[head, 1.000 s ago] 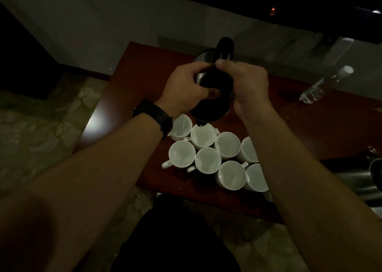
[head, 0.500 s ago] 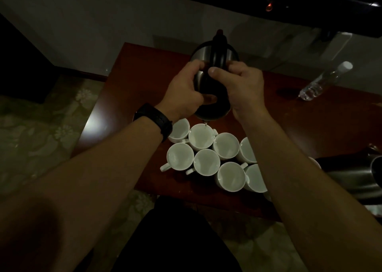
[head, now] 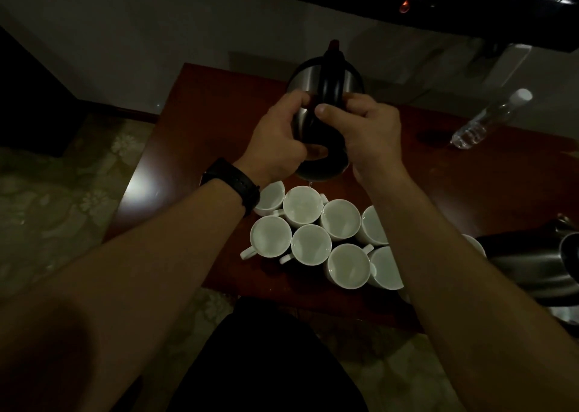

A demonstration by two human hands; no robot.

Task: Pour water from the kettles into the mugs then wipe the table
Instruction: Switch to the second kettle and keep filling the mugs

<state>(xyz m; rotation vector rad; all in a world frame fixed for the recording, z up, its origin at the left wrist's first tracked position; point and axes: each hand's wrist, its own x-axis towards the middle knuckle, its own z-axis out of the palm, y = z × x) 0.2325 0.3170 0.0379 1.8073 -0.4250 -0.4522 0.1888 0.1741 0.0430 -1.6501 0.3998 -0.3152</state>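
The left grip [head: 275, 142] and right grip [head: 369, 133] both hold the tipped kettle [head: 326, 79]. Tip it slowly so water lands inside the mug [head: 302, 208], not on the tabletop [head: 219, 104].

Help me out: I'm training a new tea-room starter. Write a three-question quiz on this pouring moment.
1. True or false: the left hand and right hand both hold the tilted kettle.
2. The trickle falls into which mug? A) back row, second from left B) front row, leftmost C) front row, rightmost
3. Fill in: a second kettle sits at the view's ___ edge.
Key: 1 true; 2 A, the mug under the spout; 3 right.
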